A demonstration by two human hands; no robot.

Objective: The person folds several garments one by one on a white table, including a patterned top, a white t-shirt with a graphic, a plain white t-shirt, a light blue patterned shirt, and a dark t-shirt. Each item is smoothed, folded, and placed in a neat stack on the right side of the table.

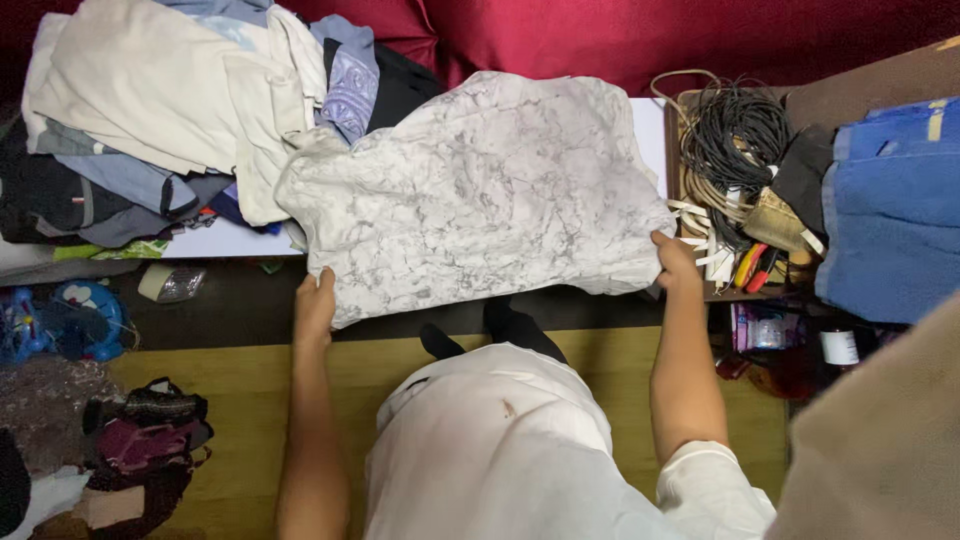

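A grey-and-white marbled garment (480,190) lay spread on a white table (230,242) before the person. The left hand (315,305) and right hand (677,262) each pinched a near corner — fingers closed on the fabric — beside a clothes pile (170,110).

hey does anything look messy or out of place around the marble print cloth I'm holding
The left hand and right hand hold the marble-print cloth by its near edge; it lies wrinkled. Beside it, a clothes pile sits unfolded, and tangled black cables spill over a box.
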